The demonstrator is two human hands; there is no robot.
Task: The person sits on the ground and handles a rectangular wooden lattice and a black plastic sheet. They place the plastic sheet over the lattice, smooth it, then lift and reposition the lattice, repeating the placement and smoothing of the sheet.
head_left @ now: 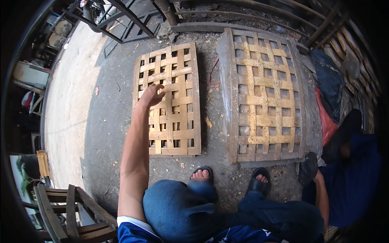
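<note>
My left hand (151,96) is stretched out over a woven bamboo-strip panel (182,99) in a wooden frame, which lies on the ground. Its fingers are curled but apart, and nothing shows between them. Whether it touches the strips I cannot tell. A second, larger woven panel (266,89) lies to the right, its strips yellower and speckled. At the lower right my right hand (319,177) is beside a dark, crumpled-looking thing (308,169), which hides its fingers.
My sandalled feet (201,174) stand just before the panels. A slatted wooden rack (71,210) is at lower left and a metal frame (117,20) at the far left. Dark and red plastic sheets (324,117) lie right, near blue cloth (356,182) and a black shoe (351,123).
</note>
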